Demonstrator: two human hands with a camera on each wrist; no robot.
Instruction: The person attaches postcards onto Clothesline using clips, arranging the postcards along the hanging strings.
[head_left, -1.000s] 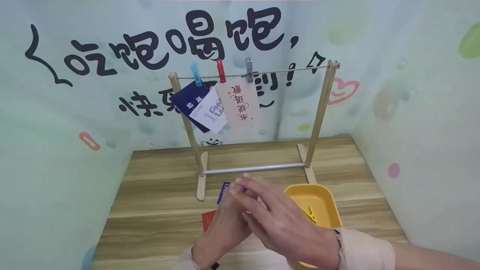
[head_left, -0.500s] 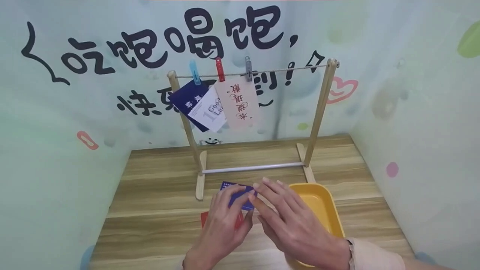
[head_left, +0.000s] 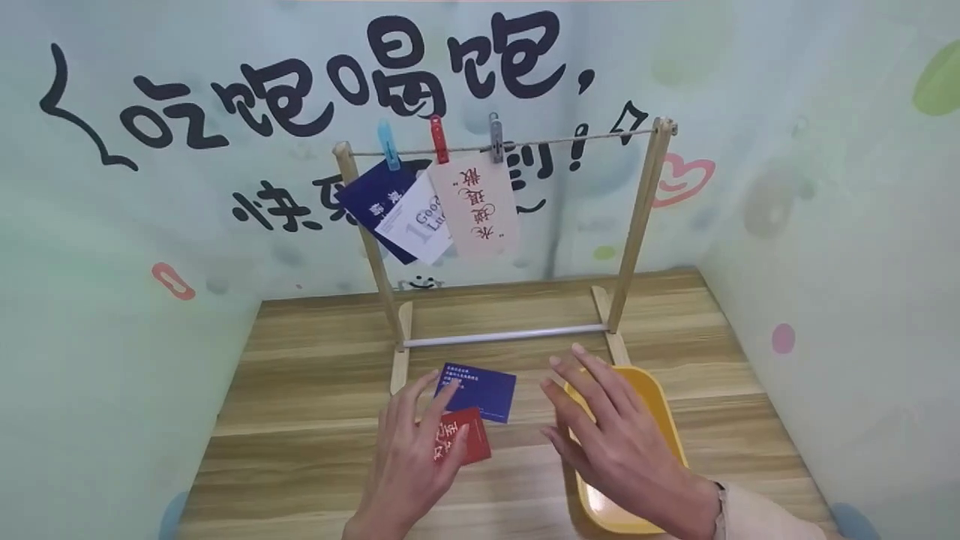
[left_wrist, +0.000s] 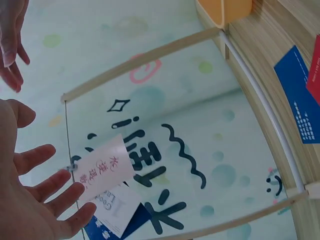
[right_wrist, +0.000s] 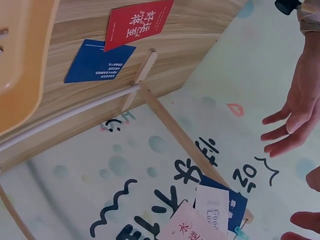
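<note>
The left hand (head_left: 411, 452) and right hand (head_left: 622, 435) are held raised and apart, fingers spread. On the tabletop (head_left: 300, 420), well in from its left edge, a blue card (head_left: 484, 391) is overlapped at one corner by a red card (head_left: 475, 442). The yellow tray (head_left: 670, 424), nearer the right edge, is partly hidden; its contents cannot be fully judged.

I find the counter (head_left: 315, 442) surfaced in wood grain, banded in lighter and darker brown. At the far side I record a wooden rack (head_left: 510, 335) standing on two feet, left and right, joined low by a pale bar. Nearer, about mid-width, I note a blue card (head_left: 484, 391) lying flat, bearing white lettering. A red card (head_left: 476, 444), also white-lettered, lies on its near side, overlapping its edge. To the right sits a yellow tray (head_left: 673, 427), apart from both cards.
</note>
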